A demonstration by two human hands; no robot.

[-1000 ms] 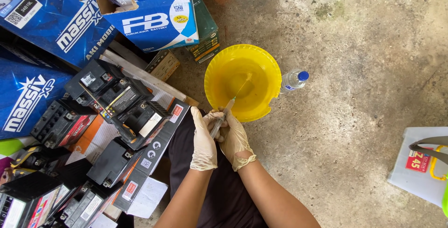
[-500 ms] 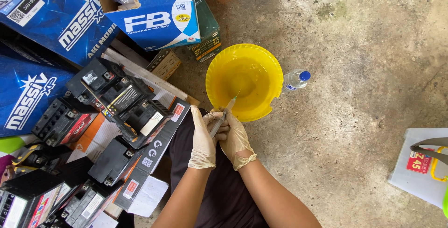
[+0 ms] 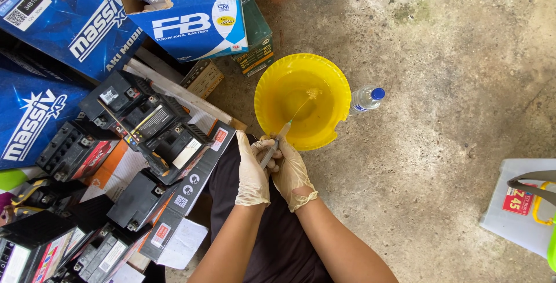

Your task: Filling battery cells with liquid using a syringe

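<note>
Both gloved hands, left hand [image 3: 253,170] and right hand [image 3: 291,173], stayed closed around a syringe [image 3: 274,145], now squirting a thin stream into the yellow basin [image 3: 272,92] just ahead.

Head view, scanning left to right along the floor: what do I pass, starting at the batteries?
Black batteries → left hand → syringe held in both gloved hands → right hand → yellow basin → clear bottle with blue cap → grey container at the right edge.
</note>
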